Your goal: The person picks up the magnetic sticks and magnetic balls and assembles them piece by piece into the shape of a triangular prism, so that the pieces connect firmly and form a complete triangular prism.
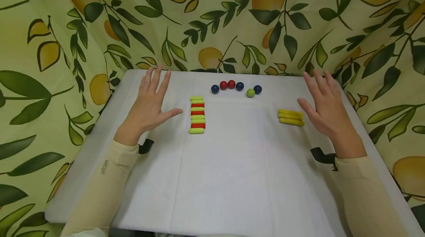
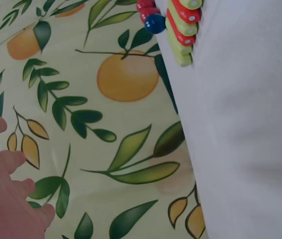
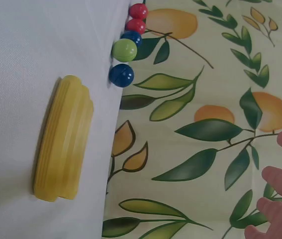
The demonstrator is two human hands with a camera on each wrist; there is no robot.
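Note:
My left hand [image 1: 146, 109] is held up over the left part of the table, fingers spread and thumb out to the right, with nothing in it. Just right of that thumb lies a column of short light-green sticks [image 1: 197, 121] and red sticks [image 1: 197, 113], set side by side. On the other side, my right hand [image 1: 328, 113] is also raised with fingers extended and holds nothing. Beside its thumb is a small stack of yellow ridged sticks [image 3: 63, 142]. Only part of each hand shows in its own wrist view.
Toward the table's back edge sit small balls: red balls [image 1: 231, 84], blue balls [image 1: 215, 89] and a green ball [image 1: 250, 93]. A white cloth covers the table [image 1: 225, 178]. A leaf-and-fruit patterned curtain [image 1: 212, 26] hangs close behind and at both sides.

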